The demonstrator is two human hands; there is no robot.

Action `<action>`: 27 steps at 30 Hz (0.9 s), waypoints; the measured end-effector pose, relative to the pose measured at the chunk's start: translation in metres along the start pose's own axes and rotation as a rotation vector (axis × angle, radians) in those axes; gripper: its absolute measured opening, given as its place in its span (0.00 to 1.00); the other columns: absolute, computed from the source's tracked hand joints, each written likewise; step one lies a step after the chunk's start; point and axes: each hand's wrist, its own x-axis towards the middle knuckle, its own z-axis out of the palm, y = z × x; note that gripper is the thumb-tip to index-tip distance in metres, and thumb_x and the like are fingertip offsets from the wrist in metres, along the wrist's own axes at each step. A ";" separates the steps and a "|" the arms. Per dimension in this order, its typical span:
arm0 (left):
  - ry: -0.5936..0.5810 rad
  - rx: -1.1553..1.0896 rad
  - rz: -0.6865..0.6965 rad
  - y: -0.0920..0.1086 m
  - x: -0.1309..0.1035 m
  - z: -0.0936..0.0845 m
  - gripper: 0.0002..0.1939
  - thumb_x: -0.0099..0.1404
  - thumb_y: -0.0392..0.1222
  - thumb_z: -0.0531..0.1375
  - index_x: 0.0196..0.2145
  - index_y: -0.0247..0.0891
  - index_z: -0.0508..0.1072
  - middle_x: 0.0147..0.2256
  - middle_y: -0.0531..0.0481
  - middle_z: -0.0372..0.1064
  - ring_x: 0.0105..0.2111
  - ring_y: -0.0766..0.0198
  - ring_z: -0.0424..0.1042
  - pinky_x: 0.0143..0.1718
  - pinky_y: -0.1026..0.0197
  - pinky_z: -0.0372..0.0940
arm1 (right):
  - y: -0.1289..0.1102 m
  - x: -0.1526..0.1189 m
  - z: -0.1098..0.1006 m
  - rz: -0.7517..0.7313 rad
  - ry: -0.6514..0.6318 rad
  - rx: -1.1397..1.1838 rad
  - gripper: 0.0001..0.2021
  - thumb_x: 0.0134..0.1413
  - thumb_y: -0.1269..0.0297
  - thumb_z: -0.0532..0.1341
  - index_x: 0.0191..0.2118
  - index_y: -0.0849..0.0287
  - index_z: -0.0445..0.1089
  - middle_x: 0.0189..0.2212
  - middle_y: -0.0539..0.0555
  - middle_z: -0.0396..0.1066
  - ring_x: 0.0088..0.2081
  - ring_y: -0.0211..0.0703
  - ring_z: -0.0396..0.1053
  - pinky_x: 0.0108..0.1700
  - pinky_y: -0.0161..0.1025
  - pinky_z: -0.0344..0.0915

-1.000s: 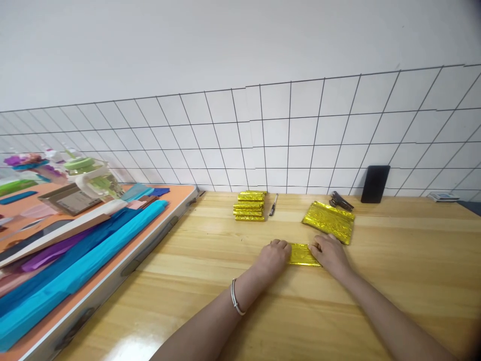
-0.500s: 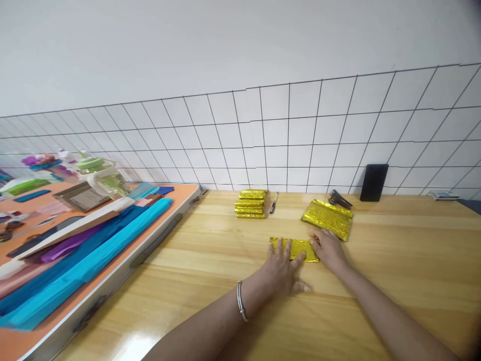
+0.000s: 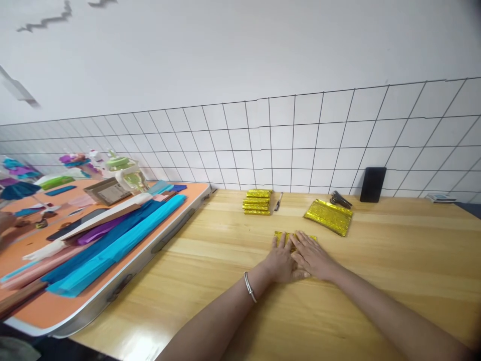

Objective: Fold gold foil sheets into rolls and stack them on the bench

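Note:
A small rectangle of shiny gold foil paper (image 3: pixel 278 234) lies flat on the wooden table (image 3: pixel 210 260), mostly covered by my two hands. My left hand (image 3: pixel 280 263), with a silver bangle on its wrist, presses on its left part with fingers spread. Flat beside it, my right hand (image 3: pixel 312 255) rests on the middle and right part, its fingertips close to the left fingers. Behind and to the right is a larger gold foil piece (image 3: pixel 329 216). Folded gold foil strips (image 3: pixel 257 203) form a row or pile at the back, near a slim pen-like tool (image 3: pixel 278 202).
A black stapler-like object (image 3: pixel 340 199) lies behind the larger foil. A black phone-like slab (image 3: pixel 373 184) leans on the tiled wall. To the left, an orange-topped table (image 3: pixel 124 240) carries blue paper rolls (image 3: pixel 124 265), a cardboard box (image 3: pixel 108 191) and a green-lidded bottle (image 3: pixel 130 175).
My right hand has moved left from the foil's right end onto its middle, next to my left hand. My left hand stays on the foil. The view has shifted left.

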 end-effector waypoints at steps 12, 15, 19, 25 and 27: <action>0.047 -0.055 0.132 -0.051 -0.035 0.000 0.40 0.62 0.66 0.43 0.63 0.37 0.46 0.63 0.40 0.42 0.64 0.51 0.39 0.61 0.50 0.40 | 0.022 -0.012 0.003 -0.071 0.004 -0.176 0.35 0.59 0.43 0.42 0.66 0.56 0.34 0.66 0.57 0.31 0.65 0.51 0.33 0.63 0.52 0.39; 0.064 -0.061 0.134 -0.049 -0.035 0.001 0.40 0.62 0.66 0.43 0.63 0.38 0.46 0.63 0.40 0.42 0.63 0.51 0.40 0.60 0.49 0.40 | 0.006 -0.013 -0.005 -0.088 0.046 -0.225 0.32 0.60 0.45 0.43 0.65 0.55 0.40 0.66 0.58 0.33 0.65 0.53 0.32 0.62 0.56 0.36; 0.063 -0.058 0.127 -0.049 -0.033 0.001 0.40 0.62 0.66 0.43 0.63 0.36 0.44 0.63 0.39 0.42 0.63 0.51 0.40 0.60 0.48 0.40 | -0.015 -0.014 -0.008 -0.160 0.018 -0.209 0.31 0.61 0.48 0.44 0.65 0.54 0.39 0.65 0.58 0.40 0.65 0.51 0.35 0.62 0.58 0.35; 0.054 -0.053 0.124 -0.051 -0.033 0.001 0.38 0.63 0.64 0.42 0.63 0.37 0.45 0.63 0.40 0.42 0.64 0.52 0.40 0.60 0.49 0.40 | -0.012 -0.017 -0.005 -0.163 -0.062 -0.146 0.32 0.61 0.47 0.44 0.65 0.52 0.36 0.65 0.57 0.40 0.65 0.51 0.37 0.61 0.57 0.41; 0.050 -0.050 0.122 -0.052 -0.033 0.000 0.38 0.63 0.64 0.42 0.63 0.38 0.46 0.63 0.41 0.42 0.64 0.52 0.40 0.61 0.50 0.40 | -0.004 -0.020 -0.007 -0.169 -0.072 -0.142 0.31 0.61 0.47 0.44 0.65 0.51 0.36 0.65 0.56 0.40 0.65 0.51 0.37 0.61 0.57 0.41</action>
